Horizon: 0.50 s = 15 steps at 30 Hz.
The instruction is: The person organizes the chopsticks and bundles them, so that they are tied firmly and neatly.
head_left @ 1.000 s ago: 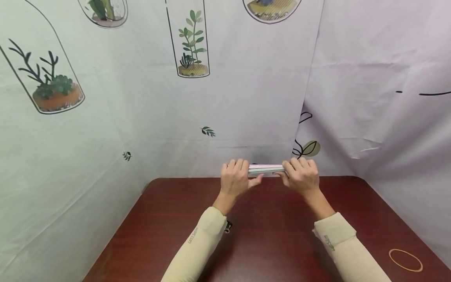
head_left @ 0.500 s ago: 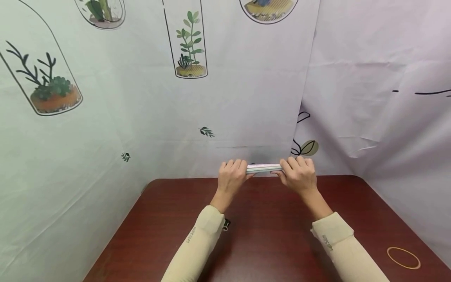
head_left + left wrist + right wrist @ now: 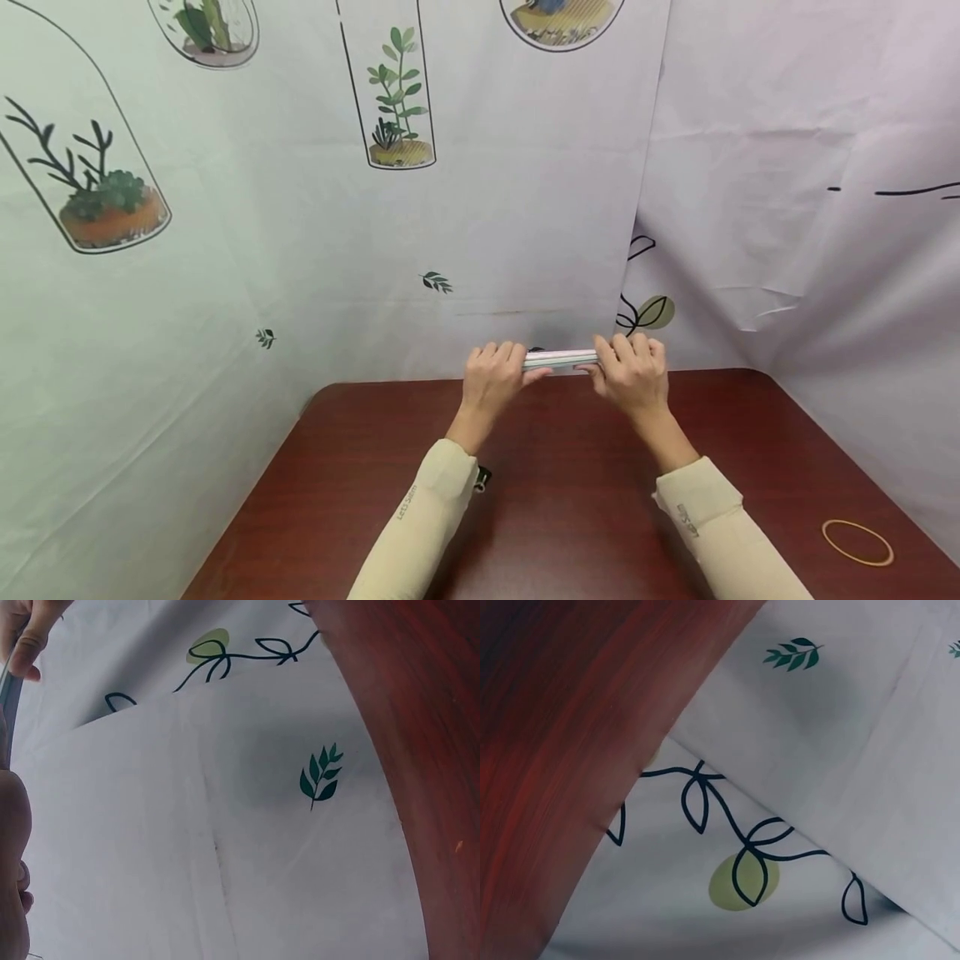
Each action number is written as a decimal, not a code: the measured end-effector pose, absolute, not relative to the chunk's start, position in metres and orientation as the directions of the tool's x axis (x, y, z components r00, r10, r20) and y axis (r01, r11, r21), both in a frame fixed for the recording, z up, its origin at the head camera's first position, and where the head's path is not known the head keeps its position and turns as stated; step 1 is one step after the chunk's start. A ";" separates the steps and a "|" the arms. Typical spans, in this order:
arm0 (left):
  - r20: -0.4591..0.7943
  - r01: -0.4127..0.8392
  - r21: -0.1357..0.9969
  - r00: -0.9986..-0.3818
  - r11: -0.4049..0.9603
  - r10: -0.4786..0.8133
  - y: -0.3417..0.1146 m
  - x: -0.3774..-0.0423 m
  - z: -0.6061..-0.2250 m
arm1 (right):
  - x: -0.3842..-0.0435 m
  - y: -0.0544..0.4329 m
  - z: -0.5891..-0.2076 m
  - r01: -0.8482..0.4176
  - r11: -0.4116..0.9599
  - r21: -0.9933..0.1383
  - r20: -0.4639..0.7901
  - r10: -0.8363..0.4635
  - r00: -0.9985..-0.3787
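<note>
In the head view, a thin, flat, layered bundle (image 3: 559, 358) in pale pink, white and light blue is held up level near the table's far edge. My left hand (image 3: 492, 379) grips its left end, fingers curled over the top and thumb stretched along underneath. Its right end is gripped the same way by my right hand (image 3: 633, 371). What the bundle is made of I cannot tell. In the left wrist view, only a grey strip of the bundle (image 3: 10, 712) shows at the left border, between both hands. The right wrist view shows neither hand nor bundle.
A dark red wooden table (image 3: 570, 500) spreads below the arms. On its right side lies a thin yellow ring (image 3: 857, 542), like a rubber band. White cloth with printed plants (image 3: 525, 208) hangs behind and beside the table. A small dark object (image 3: 482, 479) shows beside the left sleeve.
Both hands keep their grip on the bundle. The left thumb drew in under it, then stretched out again. The right hand has shifted slightly left, and the head view has tilted a little.
</note>
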<state>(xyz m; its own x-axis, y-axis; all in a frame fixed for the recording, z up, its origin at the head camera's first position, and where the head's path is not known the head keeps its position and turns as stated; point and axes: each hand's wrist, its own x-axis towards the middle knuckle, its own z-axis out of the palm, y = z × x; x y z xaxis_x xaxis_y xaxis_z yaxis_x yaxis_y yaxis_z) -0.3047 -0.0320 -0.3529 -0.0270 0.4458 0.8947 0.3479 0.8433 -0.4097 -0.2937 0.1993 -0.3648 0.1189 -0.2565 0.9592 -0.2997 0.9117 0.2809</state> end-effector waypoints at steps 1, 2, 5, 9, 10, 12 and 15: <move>0.894 0.342 -0.415 -0.018 0.843 0.447 -0.033 -0.305 -0.352 | -0.293 0.198 -0.365 -0.304 0.912 0.275 0.961 -0.250 0.118; 0.893 0.339 -0.419 -0.012 0.842 0.449 -0.033 -0.305 -0.351 | -0.293 0.198 -0.365 -0.308 0.913 0.266 0.963 -0.242 0.116; 0.888 0.333 -0.433 -0.003 0.838 0.460 -0.034 -0.304 -0.349 | -0.292 0.196 -0.364 -0.317 0.916 0.247 0.968 -0.221 0.116; 0.881 0.334 -0.441 -0.015 0.833 0.472 -0.035 -0.303 -0.348 | -0.289 0.195 -0.361 -0.323 0.915 0.241 0.970 -0.215 0.113; 0.879 0.332 -0.443 -0.019 0.832 0.476 -0.035 -0.303 -0.348 | -0.289 0.195 -0.361 -0.328 0.913 0.242 0.970 -0.218 0.109; 0.876 0.333 -0.448 -0.022 0.830 0.482 -0.037 -0.303 -0.348 | -0.285 0.195 -0.361 -0.337 0.911 0.238 0.971 -0.226 0.075; 0.871 0.346 -0.458 -0.008 0.819 0.490 -0.039 -0.303 -0.348 | -0.276 0.196 -0.362 -0.357 0.906 0.228 0.969 -0.246 -0.005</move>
<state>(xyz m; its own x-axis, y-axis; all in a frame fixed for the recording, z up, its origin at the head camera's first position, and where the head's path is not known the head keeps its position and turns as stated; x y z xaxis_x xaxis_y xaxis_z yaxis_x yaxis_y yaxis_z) -0.3033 -0.0389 -0.3485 -0.0082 0.4905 0.8714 0.3461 0.8190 -0.4577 -0.2760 0.1961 -0.3615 -0.0047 -0.2457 0.9693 -0.3568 0.9060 0.2279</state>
